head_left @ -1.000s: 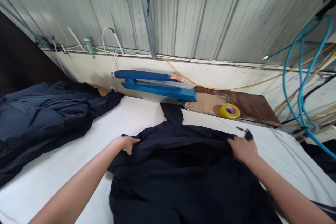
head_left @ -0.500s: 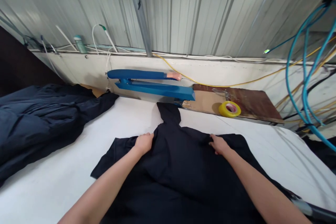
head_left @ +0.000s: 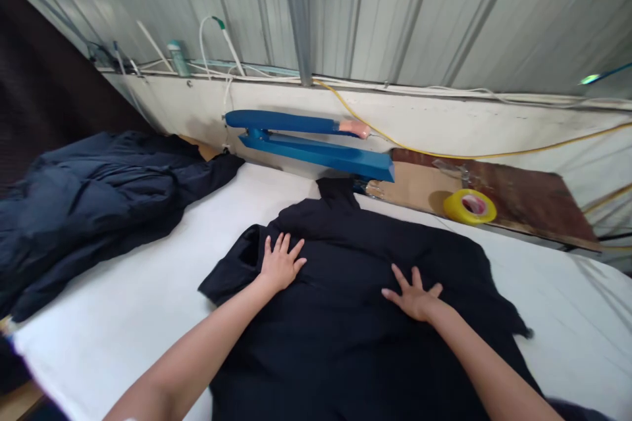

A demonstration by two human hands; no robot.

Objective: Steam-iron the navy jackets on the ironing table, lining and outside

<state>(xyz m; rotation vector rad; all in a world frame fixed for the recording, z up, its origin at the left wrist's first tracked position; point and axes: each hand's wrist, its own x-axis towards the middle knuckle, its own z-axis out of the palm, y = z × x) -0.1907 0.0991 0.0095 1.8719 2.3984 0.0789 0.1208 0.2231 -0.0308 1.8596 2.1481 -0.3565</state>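
Note:
A black short-sleeved shirt (head_left: 340,335) lies spread on the white-covered table (head_left: 133,302), its collar end pointing away from me. My left hand (head_left: 282,266) rests on the upper left of the cloth with fingers spread, close to the left sleeve, whose opening gapes. On the upper right part, my right hand (head_left: 415,296) presses down with its fingers apart. Neither hand grips the fabric. The lower end of the shirt runs out of view at the bottom.
Dark garments (head_left: 99,191) are heaped on the table's left side. At the back stand a blue sleeve board (head_left: 316,152) and a yellow tape roll (head_left: 470,206) on a brown board (head_left: 538,204). A yellow cable (head_left: 429,152) runs along the wall.
Both hands have let go of the shirt's shoulder area and now lie spread on the cloth. The collar strip has folded down or shortened, and the view has shifted left.

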